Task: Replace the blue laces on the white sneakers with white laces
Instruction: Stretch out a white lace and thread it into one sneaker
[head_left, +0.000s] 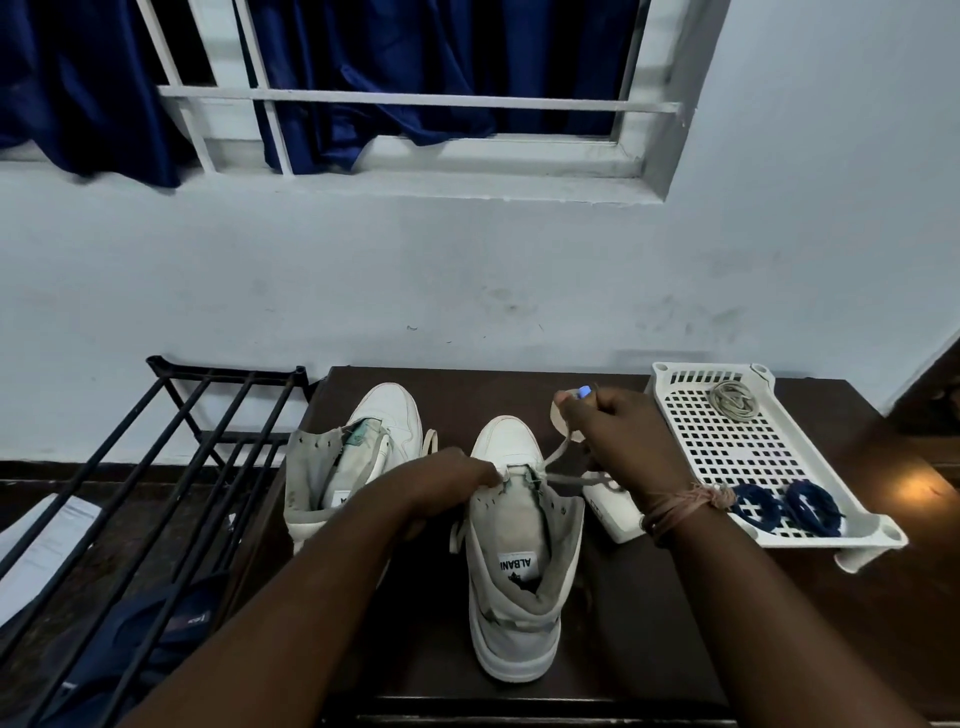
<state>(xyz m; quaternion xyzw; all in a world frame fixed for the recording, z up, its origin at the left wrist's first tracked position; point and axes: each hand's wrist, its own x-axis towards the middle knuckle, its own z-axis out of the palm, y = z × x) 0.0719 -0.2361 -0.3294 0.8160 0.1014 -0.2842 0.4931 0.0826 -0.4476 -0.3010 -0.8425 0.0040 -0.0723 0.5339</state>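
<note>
Both forearms enter from the lower edge and converge toward 12 o'clock. The left hand (441, 480) lies knuckles up, its fingers curled downward toward 3 o'clock and apparently pinching at their tips, though the tips are partly hidden. The right hand (618, 431), at about 2 o'clock from the left hand, is raised with fingers curled closed; a painted thumbnail shows at its top. A cord bracelet circles the right wrist.

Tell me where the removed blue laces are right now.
In the head view, the two coiled blue laces lie at the near end of the white perforated tray, on the table's right side, just beyond the right hand's wrist.
</note>
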